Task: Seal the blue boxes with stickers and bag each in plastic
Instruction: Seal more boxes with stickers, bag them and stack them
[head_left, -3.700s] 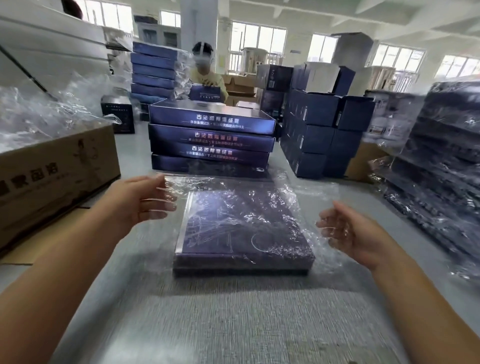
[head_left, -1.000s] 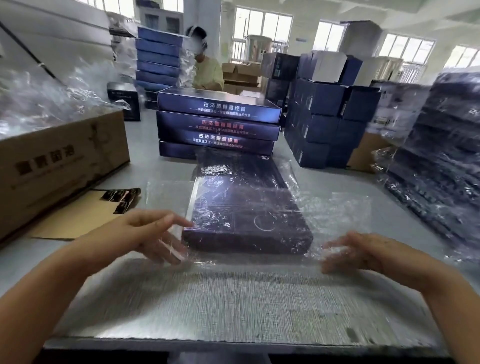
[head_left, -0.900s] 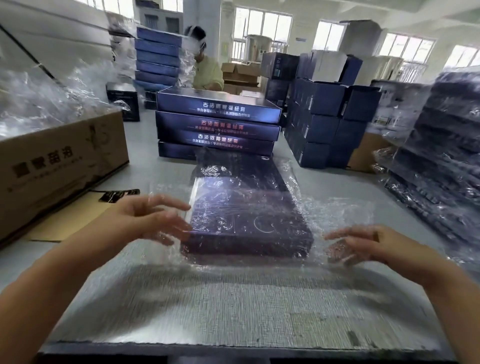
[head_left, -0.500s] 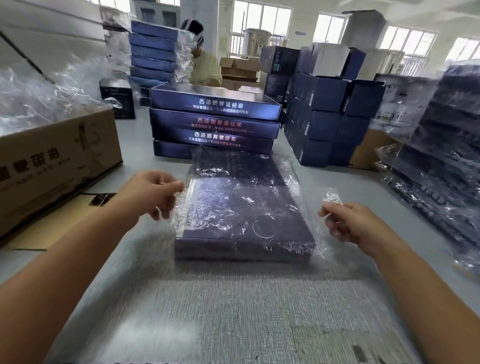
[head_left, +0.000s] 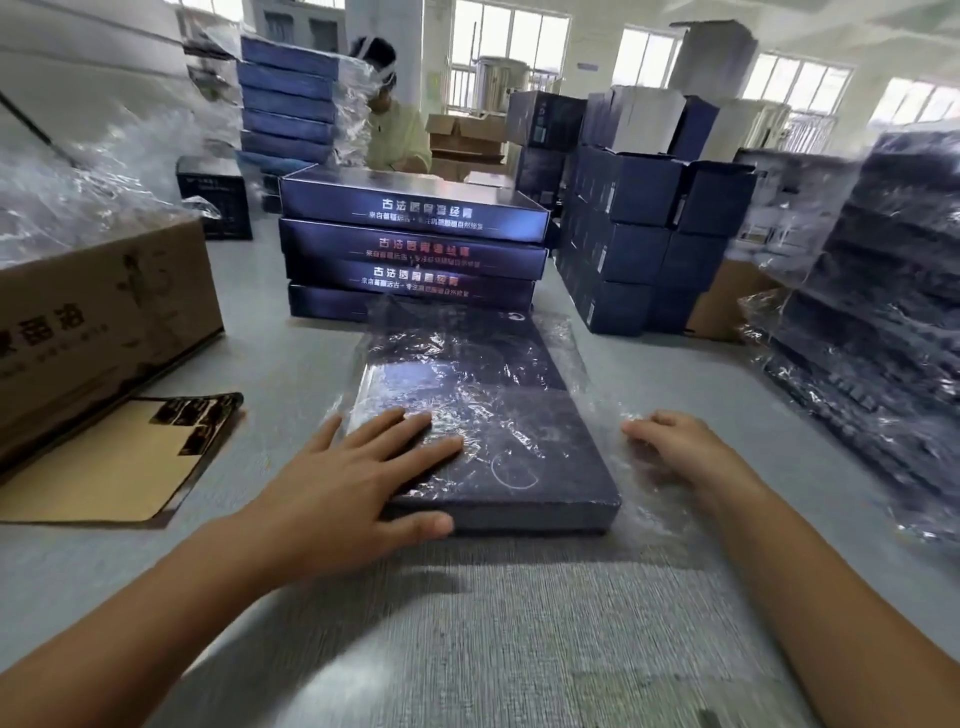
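1. Box (head_left: 519, 415), flat, dark-blue cardboard, lies inside crinkled clear plastic bag (head_left: 597, 397) on grey table (head_left: 291, 374).
2. Left hand (head_left: 358, 483) presses its lid, fingers straight.
3. Right hand (head_left: 680, 447) touches the film beside it; grasp unclear.

Your left grip (head_left: 358, 483) lies palm down, fingers straight and spread. Your right grip (head_left: 680, 447) is palm down, fingers bent; both forearms extended forward.

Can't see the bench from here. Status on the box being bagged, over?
Left hand flat on the blue box, open. Right hand on loose plastic bag beside it, grip unclear. Box inside the bag. Stack of boxes close behind.
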